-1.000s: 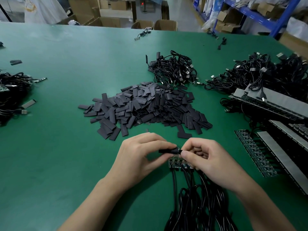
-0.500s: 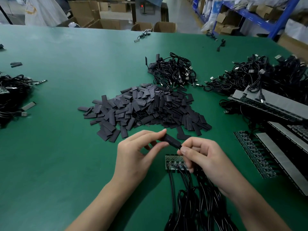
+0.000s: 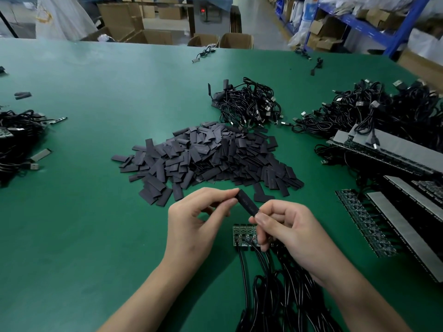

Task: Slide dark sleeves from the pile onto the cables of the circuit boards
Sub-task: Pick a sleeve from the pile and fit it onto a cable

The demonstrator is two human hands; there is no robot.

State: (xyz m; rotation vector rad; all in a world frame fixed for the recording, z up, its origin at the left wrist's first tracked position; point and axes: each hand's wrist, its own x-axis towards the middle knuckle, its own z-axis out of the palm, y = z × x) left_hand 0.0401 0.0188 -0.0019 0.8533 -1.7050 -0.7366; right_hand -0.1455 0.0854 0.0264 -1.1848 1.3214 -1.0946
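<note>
- dark sleeve (image 3: 248,204) up off the table, tilted, upper end toward the left, lower end toward the right, hanging just this side of the pile's near edge
- left hand (image 3: 194,226) pinching that upper end between thumb and forefinger, other fingers loosely curled underneath
- right hand (image 3: 287,228) pinching the lower end with thumb and forefinger, remaining fingers curled in toward the palm
- no telling about any cable end inside the sleeve, fingertips totally in the way
- circuit boards (image 3: 242,236) in a small row, flat on the green table (image 3: 96,212), right below both hands, partly covered by the right fingers
- cables (image 3: 282,295) black, running from those boards toward the bottom edge of the view, bunched up between the forearms
- pile of sleeves (image 3: 206,154) just beyond the hands, mid-table, flat dark rectangles heaped every which way, a few strays along the near edge
- tangled bundle of USB cables (image 3: 247,104) touching the back of the pile
- bigger cable heap (image 3: 371,109) off to the right, plus long board strips (image 3: 383,149) stacked near it, one cable draped over the top strip
- another cable tangle (image 3: 16,140) at the left edge, well apart from everything else
- cardboard boxes (image 3: 235,40) and blue shelving (image 3: 374,27) past the far side of the table
</note>
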